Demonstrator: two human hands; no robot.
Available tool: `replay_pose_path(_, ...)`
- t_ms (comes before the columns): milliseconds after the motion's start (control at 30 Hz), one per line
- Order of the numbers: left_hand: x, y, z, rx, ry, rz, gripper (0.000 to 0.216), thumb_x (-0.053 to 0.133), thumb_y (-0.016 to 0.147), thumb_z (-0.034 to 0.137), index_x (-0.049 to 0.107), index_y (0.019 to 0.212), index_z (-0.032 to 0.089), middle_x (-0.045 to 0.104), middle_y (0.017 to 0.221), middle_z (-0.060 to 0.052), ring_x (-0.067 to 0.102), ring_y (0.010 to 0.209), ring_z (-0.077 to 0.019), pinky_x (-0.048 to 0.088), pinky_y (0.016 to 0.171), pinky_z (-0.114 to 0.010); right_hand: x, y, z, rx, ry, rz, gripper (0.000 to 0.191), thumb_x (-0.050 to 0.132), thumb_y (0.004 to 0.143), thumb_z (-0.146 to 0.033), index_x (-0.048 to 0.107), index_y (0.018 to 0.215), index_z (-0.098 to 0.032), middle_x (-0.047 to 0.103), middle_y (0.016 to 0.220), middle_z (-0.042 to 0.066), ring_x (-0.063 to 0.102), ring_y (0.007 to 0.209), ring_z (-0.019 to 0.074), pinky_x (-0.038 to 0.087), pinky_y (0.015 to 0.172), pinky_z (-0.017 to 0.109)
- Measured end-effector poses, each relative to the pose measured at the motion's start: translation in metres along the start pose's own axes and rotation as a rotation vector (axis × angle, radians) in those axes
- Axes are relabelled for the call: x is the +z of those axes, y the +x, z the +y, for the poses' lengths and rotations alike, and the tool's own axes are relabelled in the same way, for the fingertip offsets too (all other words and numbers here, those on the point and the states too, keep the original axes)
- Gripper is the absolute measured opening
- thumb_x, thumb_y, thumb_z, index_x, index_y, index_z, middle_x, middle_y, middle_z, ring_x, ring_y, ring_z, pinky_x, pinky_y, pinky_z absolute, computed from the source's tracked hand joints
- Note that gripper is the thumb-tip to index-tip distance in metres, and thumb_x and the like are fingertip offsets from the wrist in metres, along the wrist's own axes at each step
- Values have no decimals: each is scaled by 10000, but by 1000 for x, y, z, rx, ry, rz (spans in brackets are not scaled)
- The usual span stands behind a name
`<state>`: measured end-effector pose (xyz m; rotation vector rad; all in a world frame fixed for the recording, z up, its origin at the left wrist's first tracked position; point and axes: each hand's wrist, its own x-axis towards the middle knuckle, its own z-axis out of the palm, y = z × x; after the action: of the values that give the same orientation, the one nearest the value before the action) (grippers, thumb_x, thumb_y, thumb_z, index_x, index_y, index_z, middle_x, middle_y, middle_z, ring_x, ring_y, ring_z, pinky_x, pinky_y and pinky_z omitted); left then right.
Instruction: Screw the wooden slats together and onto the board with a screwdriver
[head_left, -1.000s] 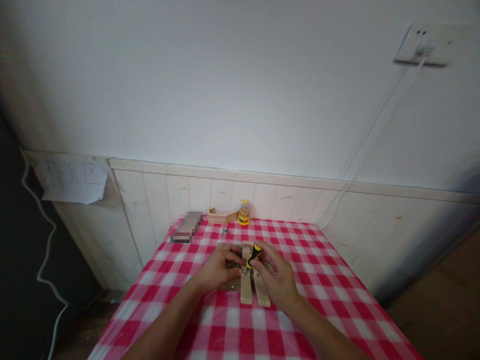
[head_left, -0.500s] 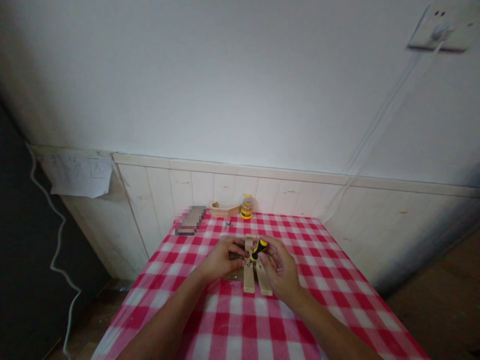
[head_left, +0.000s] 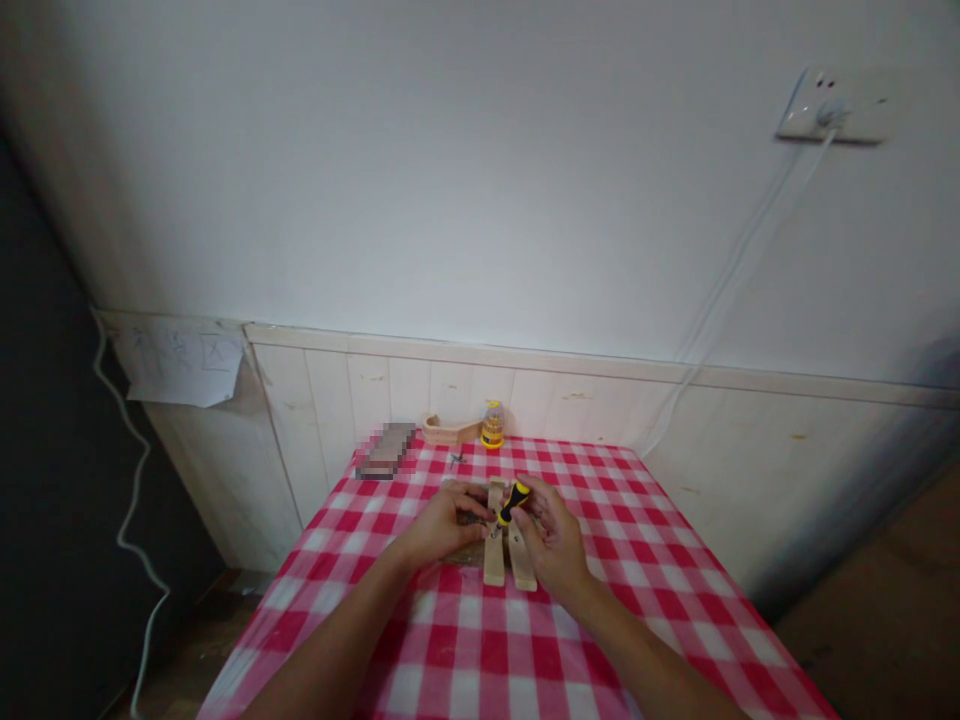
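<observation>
Two pale wooden slats lie side by side on the red and white checked tablecloth. My right hand is closed round a small yellow and black screwdriver, tip down on the slats. My left hand is curled at the slats' left side, pinching a small dark part I cannot make out.
At the table's far edge stand a small yellow bit holder, a curved wooden piece, a blurred dark block and loose screws. A white cable hangs from a wall socket. A paper note is taped to the wall.
Both hands stay at the slats with the screwdriver. The camera view shifted slightly, first up, then back down and right.
</observation>
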<state>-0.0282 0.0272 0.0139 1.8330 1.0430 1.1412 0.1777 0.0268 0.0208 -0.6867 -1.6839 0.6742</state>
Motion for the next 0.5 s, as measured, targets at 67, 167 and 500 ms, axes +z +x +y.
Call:
replay_pose_path(67,0,0,-1,0,-4,0,235,851,726,403,839,868,216,753,1119,-116,666,1082,-286,496,987,-417,0,0,0,1,-12,5,343,608,950,-273,607,1291,-237,741,1148,100,748,1014,227,621,891,374)
replay_pose_path(167,0,0,-4,-3,-5,6,218,851,729,368,840,880,211,744,1133,-122,664,1089,-289,497,985,-412,-1,2,-2,5,-32,13,348,628,937,-269,616,1284,-238,742,1148,98,747,1008,230,618,896,378)
replay_pose_path(500,0,0,-8,1,2,-10,174,842,742,300,842,896,219,743,1153,-114,655,1109,-285,486,997,-397,0,-1,3,-27,-29,38,355,656,934,-281,634,1288,-273,754,1154,83,756,1005,241,624,888,376)
